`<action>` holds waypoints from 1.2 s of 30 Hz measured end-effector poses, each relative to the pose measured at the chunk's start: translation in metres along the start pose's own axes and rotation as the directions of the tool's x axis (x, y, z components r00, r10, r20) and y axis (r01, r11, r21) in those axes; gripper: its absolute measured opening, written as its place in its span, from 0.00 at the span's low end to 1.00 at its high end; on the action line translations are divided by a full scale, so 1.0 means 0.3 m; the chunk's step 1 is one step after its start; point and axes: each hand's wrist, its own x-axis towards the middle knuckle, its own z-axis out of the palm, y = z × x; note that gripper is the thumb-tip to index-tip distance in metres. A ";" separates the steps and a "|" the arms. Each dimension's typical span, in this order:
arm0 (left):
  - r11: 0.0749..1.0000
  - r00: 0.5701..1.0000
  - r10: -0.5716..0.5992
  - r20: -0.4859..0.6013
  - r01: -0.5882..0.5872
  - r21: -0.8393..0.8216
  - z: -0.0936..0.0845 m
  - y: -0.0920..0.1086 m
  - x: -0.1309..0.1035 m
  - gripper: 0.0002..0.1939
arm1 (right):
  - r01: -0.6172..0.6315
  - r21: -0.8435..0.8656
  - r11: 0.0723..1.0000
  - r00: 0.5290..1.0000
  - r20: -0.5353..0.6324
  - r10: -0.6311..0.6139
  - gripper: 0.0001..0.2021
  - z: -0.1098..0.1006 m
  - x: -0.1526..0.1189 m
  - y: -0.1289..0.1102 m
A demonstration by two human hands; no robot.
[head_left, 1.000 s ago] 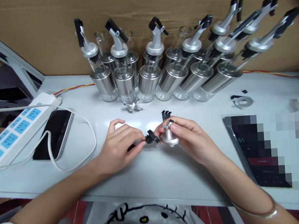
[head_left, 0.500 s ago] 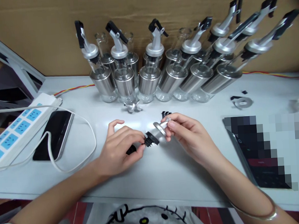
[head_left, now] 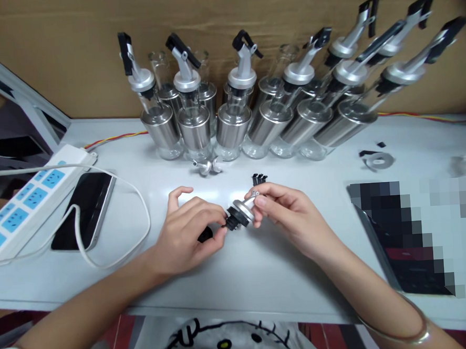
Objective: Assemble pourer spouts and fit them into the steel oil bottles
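Low over the grey table (head_left: 291, 292), my left hand (head_left: 192, 227) is closed on a ribbed black stopper (head_left: 233, 220) between thumb and fingertips. My right hand (head_left: 288, 213) pinches a silver pourer spout (head_left: 243, 206) by its narrow end. The spout's round collar meets the stopper's wide black disc; whether the two are locked together I cannot tell. Under my left palm lies a black piece (head_left: 205, 234), mostly hidden. Just beyond my right fingers are several small black levers (head_left: 259, 179). Further off, loose silver spout parts (head_left: 209, 167) lie before the bottles.
Several glass-and-steel oil bottles (head_left: 233, 124) stand along the cardboard wall (head_left: 71, 58), many topped with pourers. At left are a power strip (head_left: 33, 200), a phone (head_left: 85, 210) and a white cable (head_left: 148, 211). A tape roll (head_left: 378, 160) and a dark, partly pixelated device (head_left: 398, 238) lie at right.
My right hand has moved left and slightly down, bringing the silver spout's collar against the black stopper. My left hand has stayed nearly still.
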 end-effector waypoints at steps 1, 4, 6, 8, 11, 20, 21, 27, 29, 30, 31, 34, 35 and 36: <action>1.000 1.000 0.002 -0.005 -0.002 0.009 0.002 -0.002 -0.002 0.05 | 0.000 0.002 1.000 1.000 0.002 0.000 0.10 0.001 0.000 0.000; 0.999 1.000 0.013 -0.006 -0.013 0.033 0.007 -0.007 -0.007 0.08 | -0.012 0.001 1.000 1.000 0.006 0.012 0.10 0.000 0.001 0.002; 0.999 0.999 0.015 0.041 -0.017 0.041 0.010 -0.009 -0.009 0.15 | -0.021 0.000 1.000 1.000 0.013 0.021 0.10 -0.001 0.002 0.006; 0.998 0.994 0.026 0.102 -0.031 0.046 0.012 -0.010 -0.010 0.19 | -0.038 0.007 0.999 0.999 0.022 0.038 0.10 0.000 0.004 0.010; 0.997 0.988 0.047 0.149 -0.055 0.051 0.015 -0.007 -0.011 0.18 | -0.062 0.005 0.998 0.997 0.039 0.062 0.09 0.010 0.002 0.017; 0.995 0.995 -0.067 0.072 0.061 0.073 0.020 -0.014 -0.014 0.16 | 0.277 -0.363 0.890 0.960 0.078 -0.267 0.18 0.046 -0.027 0.027; 0.995 0.995 -0.071 0.066 0.066 0.074 0.020 -0.014 -0.013 0.16 | 0.302 -0.425 0.853 0.953 0.099 -0.287 0.17 0.044 -0.028 0.029; 0.995 0.994 -0.076 0.084 0.070 0.071 0.024 -0.011 -0.014 0.16 | 0.380 -0.550 0.744 0.913 0.094 -0.397 0.13 0.037 -0.030 0.033; 0.996 0.994 -0.070 0.087 0.064 0.069 0.026 -0.009 -0.016 0.16 | 0.376 -0.565 0.734 0.912 0.085 -0.401 0.13 0.038 -0.033 0.029; 0.996 0.994 -0.068 0.088 0.062 0.068 0.027 -0.008 -0.016 0.17 | 0.369 -0.573 0.732 0.914 0.082 -0.397 0.12 0.039 -0.034 0.027; 0.996 0.994 -0.067 0.089 0.061 0.068 0.027 -0.008 -0.017 0.17 | 0.363 -0.580 0.730 0.916 0.080 -0.392 0.12 0.041 -0.035 0.025; 0.996 0.993 -0.071 0.096 0.065 0.060 0.029 -0.008 -0.018 0.17 | 0.365 -0.594 0.717 0.914 0.084 -0.396 0.11 0.045 -0.033 0.023; 0.996 0.992 -0.072 0.099 0.067 0.058 0.030 -0.008 -0.018 0.17 | 0.372 -0.600 0.709 0.911 0.087 -0.404 0.11 0.046 -0.032 0.024; 0.996 0.992 -0.073 0.101 0.068 0.057 0.031 -0.009 -0.019 0.16 | 0.379 -0.606 0.700 0.907 0.093 -0.411 0.11 0.047 -0.031 0.024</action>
